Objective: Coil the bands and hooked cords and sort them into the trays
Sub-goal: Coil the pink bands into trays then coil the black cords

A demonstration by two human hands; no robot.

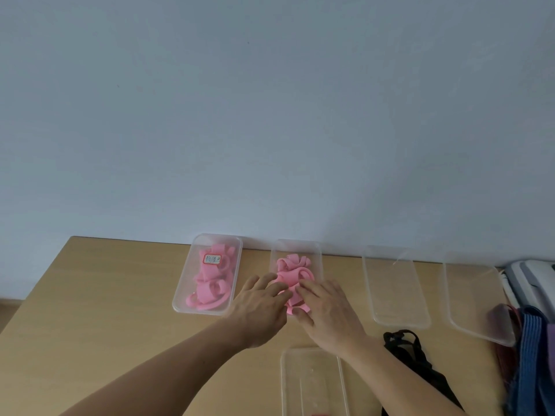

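Pale wall rose behind a wooden table point(105, 310). Right fingers point(309, 291) and thumb pinched a pink band point(292, 301) at the near end of the second tray point(319, 256), mid-frame. Left fingers point(271, 282) lay bent on the same pink pile; whether they gripped it could not be told. The right hand point(329, 315) and left hand point(259, 304) reached in from the bottom edge. Pink coils point(210, 285) filled the labelled tray point(179, 295) at their left. A third tray point(396, 292), fourth tray point(477, 304) and near tray point(312, 382) were clear. A black cord point(417, 361) lay lower right, blue straps point(531, 361) at the right edge.
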